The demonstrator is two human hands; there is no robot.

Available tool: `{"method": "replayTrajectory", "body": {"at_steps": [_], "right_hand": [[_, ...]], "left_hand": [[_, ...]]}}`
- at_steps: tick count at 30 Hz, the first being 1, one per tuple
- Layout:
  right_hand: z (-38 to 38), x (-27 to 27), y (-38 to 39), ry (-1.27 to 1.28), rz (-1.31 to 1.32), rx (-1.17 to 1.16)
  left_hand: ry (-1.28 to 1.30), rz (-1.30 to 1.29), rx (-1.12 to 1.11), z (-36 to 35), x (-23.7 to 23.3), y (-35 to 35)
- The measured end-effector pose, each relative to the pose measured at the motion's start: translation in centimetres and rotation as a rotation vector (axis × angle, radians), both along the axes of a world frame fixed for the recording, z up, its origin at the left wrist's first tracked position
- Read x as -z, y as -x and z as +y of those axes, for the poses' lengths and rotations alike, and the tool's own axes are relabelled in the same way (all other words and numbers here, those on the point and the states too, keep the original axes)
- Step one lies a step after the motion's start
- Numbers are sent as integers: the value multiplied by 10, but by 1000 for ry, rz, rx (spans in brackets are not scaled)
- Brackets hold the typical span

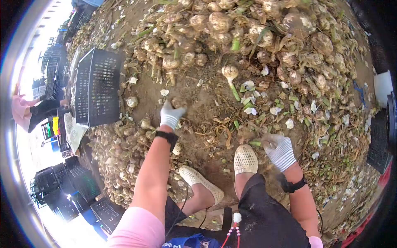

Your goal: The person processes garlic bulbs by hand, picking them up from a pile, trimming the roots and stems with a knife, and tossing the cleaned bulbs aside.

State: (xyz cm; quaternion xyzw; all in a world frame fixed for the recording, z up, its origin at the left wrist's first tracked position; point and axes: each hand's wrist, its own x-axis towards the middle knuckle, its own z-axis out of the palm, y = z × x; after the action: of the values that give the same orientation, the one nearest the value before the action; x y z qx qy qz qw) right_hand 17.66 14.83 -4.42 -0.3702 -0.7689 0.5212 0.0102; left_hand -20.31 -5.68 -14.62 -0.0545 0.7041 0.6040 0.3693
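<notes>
My left hand, in a white striped glove, is closed around a brownish garlic bulb, low over the bare soil. The bulb is slightly blurred between thumb and fingers. My right hand, gloved the same way, has its fingers closed on a green garlic stalk beside my right shoe. A brown dry tuft lies by the stalk's far end; I cannot make out whether it is joined on. A single garlic bulb with a green stalk lies on the ground ahead.
A large heap of untrimmed garlic covers the ground ahead. Trimmed-looking bulbs are piled at left. A black plastic crate stands at left, with more crates behind. Stalk scraps litter the right; another person's arm shows far left.
</notes>
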Motion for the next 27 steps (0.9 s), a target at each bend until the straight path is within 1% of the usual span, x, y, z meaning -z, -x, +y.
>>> {"method": "replayTrajectory", "body": {"at_steps": [1, 2, 3, 4, 5, 7, 8, 10, 11, 12, 13, 14, 16, 17, 19, 20, 21, 22, 23, 24, 26, 27], "right_hand": [[1, -3, 2, -1, 1, 10], [3, -11, 9, -115, -47, -120], [6, -20, 16, -228, -101, -251], [8, -32, 24, -257, -220, -337], [8, -34, 30, -332, -216, -380], [9, -51, 47, -419, -277, -496], [8, -55, 55, -419, -280, -497], [3, -60, 66, -508, -118, -512], [-2, -63, 72, -505, -119, -509], [-7, -66, 78, -574, -113, -550], [-10, -67, 81, -644, -107, -589], [-13, -64, 79, -637, -105, -541], [-16, -62, 73, -675, -67, -489], [-17, -60, 70, -715, -27, -444], [-18, -55, 64, -714, -18, -436], [-17, -53, 63, -686, 36, -423], [-15, -52, 62, -661, 94, -411], [-14, -54, 62, -640, 77, -411], [-14, -56, 61, -638, 75, -409], [-14, -57, 61, -628, 80, -407], [-13, -58, 61, -616, 85, -403], [-12, -57, 62, -604, 28, -440]], "left_hand": [[-118, -75, -30, 15, -34, -24], [-228, -154, -59, 31, -69, -48], [-118, 52, 150, 31, -85, -69], [-2, 276, 326, 32, -100, -90], [-76, 139, 326, 35, -108, -101], [-45, 255, 501, 39, -138, -125], [-34, 318, 582, 44, -156, -138], [97, 582, 763, 51, -164, -154], [-61, 98, 555, 53, -157, -158], [-209, -378, 326, 55, -153, -162], [-388, -404, 403, 56, -157, -169], [-569, -444, 478, 57, -161, -177], [-924, -1116, 106, 61, -152, -180], [-902, -1185, 108, 61, -152, -182], [-870, -1266, 107, 58, -156, -187], [-565, -708, 429, 55, -165, -190], [-240, -132, 694, 53, -170, -190], [-357, -135, 727, 46, -154, -189], [-355, -138, 729, 43, -145, -188], [-462, -500, 496, 41, -138, -187], [-553, -853, 243, 46, -146, -188], [-458, -651, 452, 46, -154, -189]]}}
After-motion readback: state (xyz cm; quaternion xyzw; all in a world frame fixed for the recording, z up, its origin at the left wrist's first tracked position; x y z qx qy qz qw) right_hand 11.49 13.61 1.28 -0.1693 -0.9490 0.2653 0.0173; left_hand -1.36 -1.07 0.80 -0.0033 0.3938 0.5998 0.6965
